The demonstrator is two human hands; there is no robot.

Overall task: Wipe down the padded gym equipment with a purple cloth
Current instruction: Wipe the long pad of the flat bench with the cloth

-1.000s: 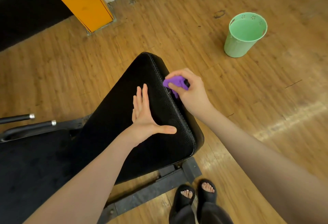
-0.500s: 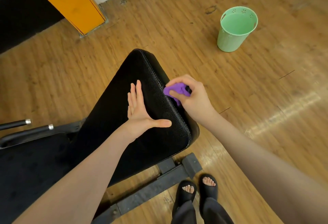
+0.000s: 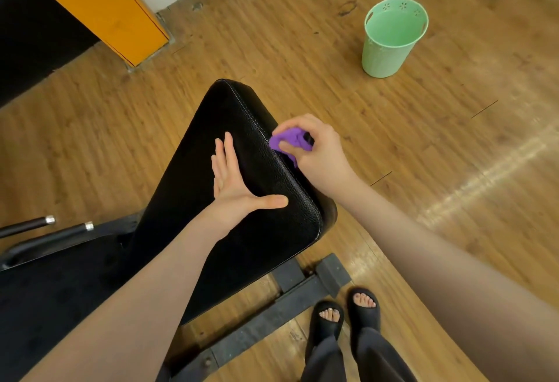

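Note:
A black padded bench seat (image 3: pixel 187 175) fills the middle of the head view, its stitched right edge running diagonally. My right hand (image 3: pixel 317 151) grips a bunched purple cloth (image 3: pixel 289 142) and holds it against that right edge of the pad. My left hand (image 3: pixel 233 185) rests flat on top of the pad, fingers straight and thumb spread out toward the right. Part of the cloth is hidden under my right fingers.
A green bucket (image 3: pixel 391 38) stands on the wooden floor at the upper right. An orange post (image 3: pixel 99 9) rises at the upper left. The bench's dark metal base (image 3: pixel 272 318) lies just in front of my sandalled feet (image 3: pixel 348 315). Two black handles (image 3: pixel 45 230) stick out at the left.
My right hand and the cloth stay on the pad's right edge with only a small shift along it. My left hand stays flat on the pad. The view has shifted slightly.

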